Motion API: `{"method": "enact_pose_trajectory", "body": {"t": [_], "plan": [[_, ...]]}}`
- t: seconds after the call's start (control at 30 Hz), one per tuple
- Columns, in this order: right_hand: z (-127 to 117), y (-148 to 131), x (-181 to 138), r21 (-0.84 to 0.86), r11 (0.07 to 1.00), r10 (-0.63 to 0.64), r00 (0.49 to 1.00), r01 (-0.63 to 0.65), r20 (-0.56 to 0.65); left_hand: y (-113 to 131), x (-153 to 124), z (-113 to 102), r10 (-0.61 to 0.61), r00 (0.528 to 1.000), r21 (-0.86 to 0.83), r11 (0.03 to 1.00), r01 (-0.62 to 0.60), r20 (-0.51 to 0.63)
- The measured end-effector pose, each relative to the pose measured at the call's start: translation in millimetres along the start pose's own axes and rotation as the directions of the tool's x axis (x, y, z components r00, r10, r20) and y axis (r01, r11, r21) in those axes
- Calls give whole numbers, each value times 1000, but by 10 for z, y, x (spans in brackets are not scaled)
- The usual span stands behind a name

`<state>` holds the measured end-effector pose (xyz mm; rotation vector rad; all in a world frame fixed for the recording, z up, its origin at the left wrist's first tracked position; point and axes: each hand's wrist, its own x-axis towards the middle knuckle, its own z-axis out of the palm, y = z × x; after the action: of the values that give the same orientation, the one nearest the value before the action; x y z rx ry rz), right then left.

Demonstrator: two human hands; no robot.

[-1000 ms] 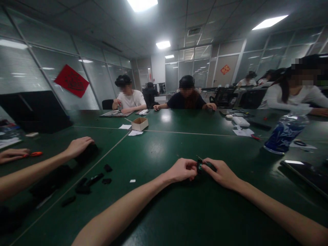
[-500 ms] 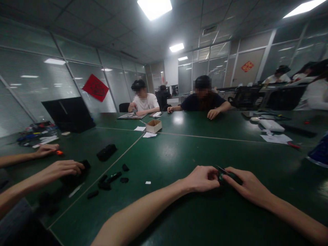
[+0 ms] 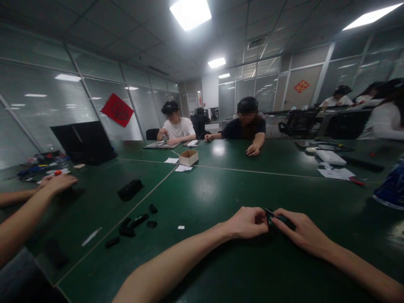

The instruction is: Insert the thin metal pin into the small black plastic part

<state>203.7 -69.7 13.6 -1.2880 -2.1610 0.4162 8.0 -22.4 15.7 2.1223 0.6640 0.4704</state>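
Note:
My left hand point(image 3: 248, 222) rests low over the green table point(image 3: 208, 261), its thumb and fingers pinching one end of a small dark piece point(image 3: 269, 214) with a thin light edge. From the other side, my right hand point(image 3: 299, 229) closes around a longer black piece point(image 3: 286, 221) that meets it. Whether these are one device or two separate parts I cannot tell; the fingers hide much of them. Left of my forearm lie several small black parts point(image 3: 126, 231), one showing a bit of green point(image 3: 139, 220). A small white scrap point(image 3: 181, 227) is nearer my left arm.
A co-worker's arms point(image 3: 52, 189) reach in from the left, near a black case point(image 3: 130, 190). An open cardboard box point(image 3: 188, 158) stands mid-table. Two people sit opposite. Papers point(image 3: 336, 173), a white device point(image 3: 330, 158) and a blue object point(image 3: 391, 189) are on the right.
The co-worker's nearer hand at left has moved back and left, off the table's near part. The person opposite has brought a hand closer. My hands keep their grip, nearly still.

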Motion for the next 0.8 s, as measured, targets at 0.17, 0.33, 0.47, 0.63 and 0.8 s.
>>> {"method": "enact_pose_trajectory", "body": {"t": [0.17, 0.33, 0.47, 0.63, 0.8], "plan": [[-2, -19, 6, 19, 1000, 5, 1000, -5, -11, 20, -6, -11, 7, 1000, 54, 999, -7, 4], [-20, -60, 2, 10, 999, 30, 999, -30, 35, 47, -4, -21, -2, 1000, 94, 996, 2, -6], [-32, -84, 0, 5, 999, 41, 997, -41, 59, 63, -9, -23, -48, 999, 80, 996, 48, -2], [-27, -77, -1, 15, 999, 43, 997, -44, 70, 37, -20, -16, -89, 996, -27, 996, 90, 23], [1, -25, -7, 19, 999, 38, 997, -39, 62, -4, -13, -3, -93, 996, -88, 992, 93, 13]]}}
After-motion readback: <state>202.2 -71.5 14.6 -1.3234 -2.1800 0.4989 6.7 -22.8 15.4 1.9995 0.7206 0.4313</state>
